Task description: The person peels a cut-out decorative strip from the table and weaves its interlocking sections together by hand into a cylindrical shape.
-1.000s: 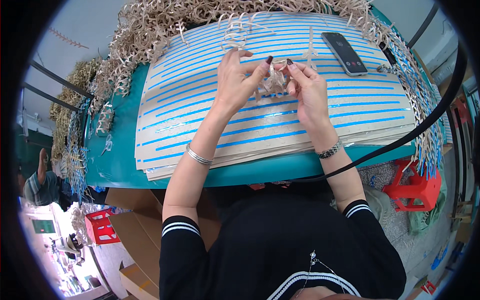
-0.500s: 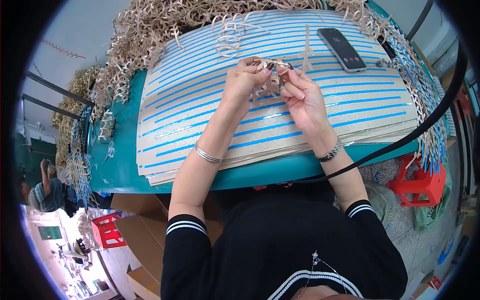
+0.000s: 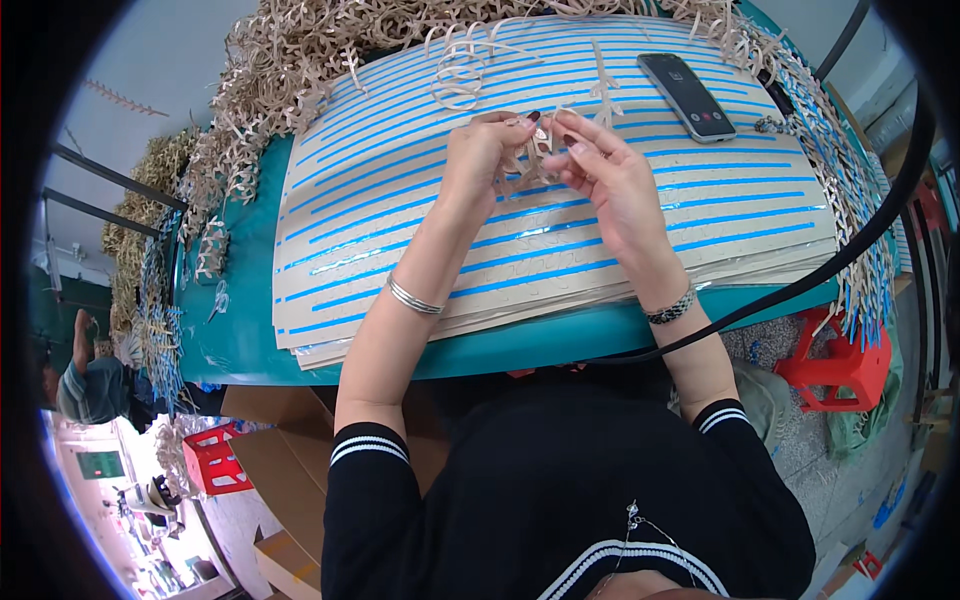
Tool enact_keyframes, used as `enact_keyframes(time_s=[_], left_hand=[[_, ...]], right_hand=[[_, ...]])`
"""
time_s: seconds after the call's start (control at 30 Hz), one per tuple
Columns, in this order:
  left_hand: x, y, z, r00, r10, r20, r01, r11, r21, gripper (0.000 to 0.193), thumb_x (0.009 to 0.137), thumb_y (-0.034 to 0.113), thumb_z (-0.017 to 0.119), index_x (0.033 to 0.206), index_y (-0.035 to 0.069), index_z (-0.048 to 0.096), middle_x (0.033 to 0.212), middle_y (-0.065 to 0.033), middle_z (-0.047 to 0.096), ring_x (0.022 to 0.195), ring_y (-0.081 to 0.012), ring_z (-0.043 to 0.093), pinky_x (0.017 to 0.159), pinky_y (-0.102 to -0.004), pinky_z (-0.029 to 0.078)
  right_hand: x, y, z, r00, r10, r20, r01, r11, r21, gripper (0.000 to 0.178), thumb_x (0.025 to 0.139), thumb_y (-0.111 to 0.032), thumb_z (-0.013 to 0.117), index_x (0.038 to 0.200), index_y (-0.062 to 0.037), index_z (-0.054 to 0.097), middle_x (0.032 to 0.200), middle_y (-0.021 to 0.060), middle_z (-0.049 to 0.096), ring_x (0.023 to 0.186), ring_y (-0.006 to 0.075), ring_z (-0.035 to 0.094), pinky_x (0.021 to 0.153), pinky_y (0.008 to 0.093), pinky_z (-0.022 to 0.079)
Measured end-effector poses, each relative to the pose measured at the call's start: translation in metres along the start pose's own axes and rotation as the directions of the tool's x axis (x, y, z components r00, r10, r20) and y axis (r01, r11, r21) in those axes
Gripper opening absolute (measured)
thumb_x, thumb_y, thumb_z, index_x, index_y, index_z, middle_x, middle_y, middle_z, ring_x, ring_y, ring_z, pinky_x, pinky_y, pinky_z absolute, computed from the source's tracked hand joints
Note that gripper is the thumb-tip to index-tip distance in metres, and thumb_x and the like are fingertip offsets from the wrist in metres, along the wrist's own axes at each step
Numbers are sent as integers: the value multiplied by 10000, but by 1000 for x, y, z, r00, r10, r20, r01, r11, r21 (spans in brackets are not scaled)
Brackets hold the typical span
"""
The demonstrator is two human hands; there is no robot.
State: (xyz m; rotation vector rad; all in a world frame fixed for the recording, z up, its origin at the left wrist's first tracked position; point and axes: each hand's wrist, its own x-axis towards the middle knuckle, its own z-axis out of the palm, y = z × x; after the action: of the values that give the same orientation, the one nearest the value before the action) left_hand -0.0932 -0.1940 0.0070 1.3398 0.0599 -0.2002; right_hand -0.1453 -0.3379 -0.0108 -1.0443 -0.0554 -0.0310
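A beige leaf-cut strip (image 3: pixel 541 146) is bunched in loose curls between my two hands, above the sheets. My left hand (image 3: pixel 475 158) pinches it at the curled part, with thumb and index finger close together. My right hand (image 3: pixel 622 190) holds the same strip from the other side, its thumb and fingers bent around it; part of the grip is hidden by the curls. A length of leafy strip (image 3: pixel 604 88) stretches over the sheets just beyond my right fingers. Underneath lies a stack of beige sheets (image 3: pixel 400 262) with blue stripes and cut leaf outlines.
Tangled beige strips (image 3: pixel 290 75) are heaped along the far edge. A loose coil (image 3: pixel 460 80) and a phone (image 3: pixel 687 97) lie on the sheets. Blue and beige strips (image 3: pixel 850 220) hang at right, near a black cable (image 3: pixel 800 290) and red stool (image 3: pixel 835 365). A person (image 3: pixel 90 385) sits far left.
My right hand has shifted slightly right, and its fingers have loosened from the close pinch. The leafy length beyond it has swung a little left.
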Motion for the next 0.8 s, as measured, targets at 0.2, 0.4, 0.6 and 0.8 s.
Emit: enact_keyframes(time_s=[0.2,0.4,0.6,0.8], left_hand=[[-1,-2,1,1000,2,30,-3,1000,30,289,799,90,666,1025,-58,563,836,-86,617,698,-119,573,589,-260,475],[-14,-3,8,999,20,27,-20,1000,-7,265,805,105,680,1009,-41,593,966,-76,591,740,-125,571,601,-273,446],[-4,-16,-3,977,191,92,-205,962,180,154,809,134,711,749,-7,690,1166,-63,509,771,-106,519,621,-245,376],[-1,-18,-5,975,201,96,-218,950,223,135,784,84,709,707,-27,700,1155,-101,502,867,-141,501,683,-268,404]], right_hand=[[-5,10,9,970,-239,-43,187,847,-498,315,874,-102,627,1156,29,574,1045,133,673,684,169,686,579,284,518],[-2,14,10,911,-410,34,275,546,-792,236,795,-115,703,995,2,665,756,131,695,633,232,682,571,295,510],[-1,11,8,944,-318,-88,183,725,-664,109,796,-110,698,854,-17,705,645,85,674,537,162,650,505,281,484],[-2,13,2,916,-398,-47,218,593,-775,72,794,-124,699,827,-64,720,620,85,659,488,160,617,480,307,461]])
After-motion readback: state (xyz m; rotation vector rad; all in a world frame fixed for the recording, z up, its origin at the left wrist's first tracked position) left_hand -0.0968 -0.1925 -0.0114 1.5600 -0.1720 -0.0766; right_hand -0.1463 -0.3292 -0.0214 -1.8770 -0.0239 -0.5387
